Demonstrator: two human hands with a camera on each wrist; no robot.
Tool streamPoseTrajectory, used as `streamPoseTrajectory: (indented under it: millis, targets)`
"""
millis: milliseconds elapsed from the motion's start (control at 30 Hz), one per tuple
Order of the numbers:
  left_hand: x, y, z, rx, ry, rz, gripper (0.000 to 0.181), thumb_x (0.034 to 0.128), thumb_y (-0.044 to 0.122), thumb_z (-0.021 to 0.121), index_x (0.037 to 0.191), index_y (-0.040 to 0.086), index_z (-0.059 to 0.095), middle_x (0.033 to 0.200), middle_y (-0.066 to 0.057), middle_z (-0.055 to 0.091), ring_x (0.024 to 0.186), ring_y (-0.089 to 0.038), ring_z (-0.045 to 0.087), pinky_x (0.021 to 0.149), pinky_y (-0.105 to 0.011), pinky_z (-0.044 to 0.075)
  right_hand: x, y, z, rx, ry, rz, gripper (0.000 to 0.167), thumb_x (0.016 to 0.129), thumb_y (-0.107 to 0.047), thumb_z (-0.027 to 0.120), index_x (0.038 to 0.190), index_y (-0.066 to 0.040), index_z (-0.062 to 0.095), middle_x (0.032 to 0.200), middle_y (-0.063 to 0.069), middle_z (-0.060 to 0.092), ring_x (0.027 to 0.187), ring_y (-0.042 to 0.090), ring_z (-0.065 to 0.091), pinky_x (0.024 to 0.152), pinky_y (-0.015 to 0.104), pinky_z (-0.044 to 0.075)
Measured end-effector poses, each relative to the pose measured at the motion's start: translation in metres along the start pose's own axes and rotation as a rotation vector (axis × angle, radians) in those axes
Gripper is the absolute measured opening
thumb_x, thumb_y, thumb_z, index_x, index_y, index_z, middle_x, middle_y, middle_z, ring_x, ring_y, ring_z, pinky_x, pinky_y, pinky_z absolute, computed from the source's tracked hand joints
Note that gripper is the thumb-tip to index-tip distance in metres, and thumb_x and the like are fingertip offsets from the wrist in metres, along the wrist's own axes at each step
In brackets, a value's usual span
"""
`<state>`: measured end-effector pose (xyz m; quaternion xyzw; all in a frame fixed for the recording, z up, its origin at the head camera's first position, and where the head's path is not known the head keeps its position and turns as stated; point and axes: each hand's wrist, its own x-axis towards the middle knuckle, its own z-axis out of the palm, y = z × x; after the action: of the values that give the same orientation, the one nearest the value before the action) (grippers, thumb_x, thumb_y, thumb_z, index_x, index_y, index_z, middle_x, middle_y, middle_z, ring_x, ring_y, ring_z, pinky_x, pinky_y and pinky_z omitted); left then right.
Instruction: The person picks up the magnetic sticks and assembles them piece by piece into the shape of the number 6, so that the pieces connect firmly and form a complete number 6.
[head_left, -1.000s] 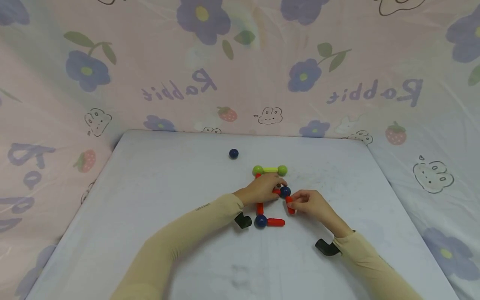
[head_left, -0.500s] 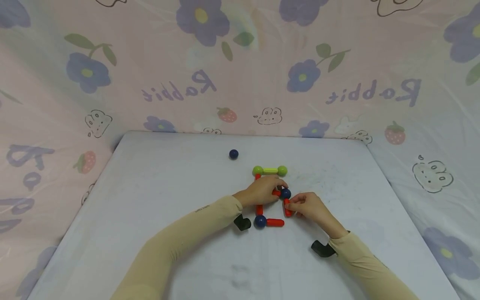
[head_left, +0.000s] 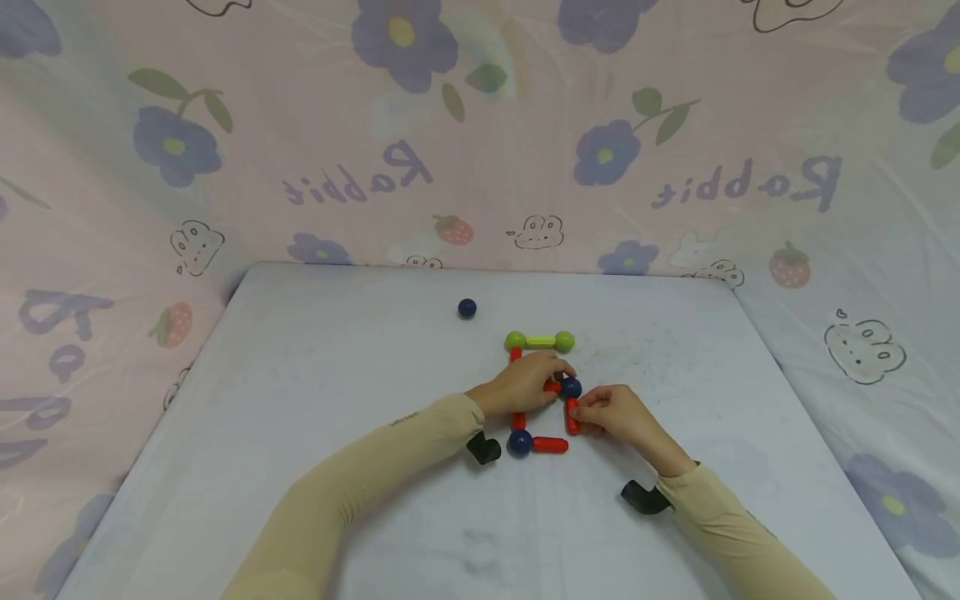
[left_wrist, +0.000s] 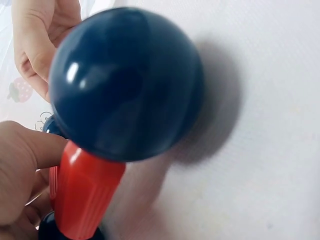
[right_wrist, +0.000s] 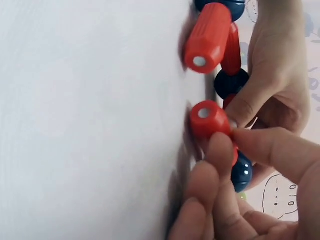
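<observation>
My left hand pinches a short red magnetic rod, its fingertips close beside the navy ball at the rod's end. From that ball a second red magnetic rod points toward me, pinched by my right hand between thumb and fingers. A pale magnet tip shows on this rod's free end in the right wrist view. Nearer to me, another navy ball joins a red rod pointing right. This ball looms large in the left wrist view. Part of the frame is hidden under my left hand.
Two green balls joined by a yellow-green rod form the far end of the build. A loose navy ball lies farther back on the white table. A patterned cloth hangs behind and at the sides.
My right hand has shifted slightly left and toward me, swinging its red rod from a slant to nearly straight toward me. My left hand has stayed almost still.
</observation>
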<state>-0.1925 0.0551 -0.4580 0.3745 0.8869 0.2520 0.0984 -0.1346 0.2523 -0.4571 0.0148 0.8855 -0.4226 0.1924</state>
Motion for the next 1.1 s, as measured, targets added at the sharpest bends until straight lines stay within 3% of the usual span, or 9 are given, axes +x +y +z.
streamPoseTrajectory:
  millis: [433, 600, 867, 1000, 1100]
  targets:
    - [0.003, -0.002, 0.002, 0.021, -0.002, -0.004, 0.043, 0.0888, 0.014, 0.073, 0.131, 0.018, 0.063, 0.11, -0.001, 0.064, 0.098, -0.011, 0.058, 0.083, -0.015, 0.048, 0.0, -0.001, 0.0, 0.017, 0.001, 0.004, 0.023, 0.088, -0.02, 0.072, 0.096, 0.002, 0.069, 0.071, 0.001, 0.072, 0.063, 0.011, 0.062, 0.061, 0.027, 0.052]
    - [0.0, -0.001, -0.002, -0.008, 0.01, 0.003, 0.044, 0.0895, 0.015, 0.072, 0.132, 0.018, 0.062, 0.116, 0.0, 0.066, 0.108, -0.012, 0.062, 0.09, -0.017, 0.05, 0.001, -0.001, 0.001, 0.023, -0.008, 0.006, 0.023, 0.088, -0.019, 0.072, 0.096, 0.002, 0.069, 0.07, 0.0, 0.071, 0.062, 0.011, 0.061, 0.06, 0.027, 0.053]
    - [-0.033, 0.012, -0.014, -0.15, 0.103, -0.045, 0.029, 0.0889, 0.02, 0.074, 0.117, 0.015, 0.069, 0.109, 0.0, 0.066, 0.102, -0.013, 0.06, 0.084, -0.017, 0.048, 0.003, -0.003, -0.003, -0.055, -0.061, 0.007, 0.024, 0.088, -0.024, 0.073, 0.094, -0.002, 0.071, 0.073, 0.0, 0.071, 0.063, 0.012, 0.061, 0.061, 0.027, 0.053]
    - [-0.053, 0.019, -0.01, -0.243, 0.125, -0.065, 0.025, 0.087, 0.021, 0.076, 0.11, 0.012, 0.072, 0.101, -0.004, 0.066, 0.09, -0.016, 0.062, 0.075, -0.015, 0.046, 0.004, -0.006, -0.012, -0.113, -0.12, -0.03, 0.023, 0.087, -0.026, 0.074, 0.091, -0.003, 0.073, 0.075, 0.002, 0.073, 0.066, 0.012, 0.063, 0.063, 0.028, 0.054]
    - [-0.066, 0.022, -0.003, -0.254, 0.136, -0.078, 0.024, 0.0856, 0.023, 0.078, 0.106, 0.012, 0.073, 0.094, -0.006, 0.064, 0.079, -0.012, 0.057, 0.067, -0.013, 0.043, 0.008, -0.012, -0.024, -0.184, -0.17, -0.08, 0.022, 0.086, -0.026, 0.073, 0.087, -0.004, 0.074, 0.074, 0.003, 0.072, 0.066, 0.013, 0.062, 0.062, 0.028, 0.052]
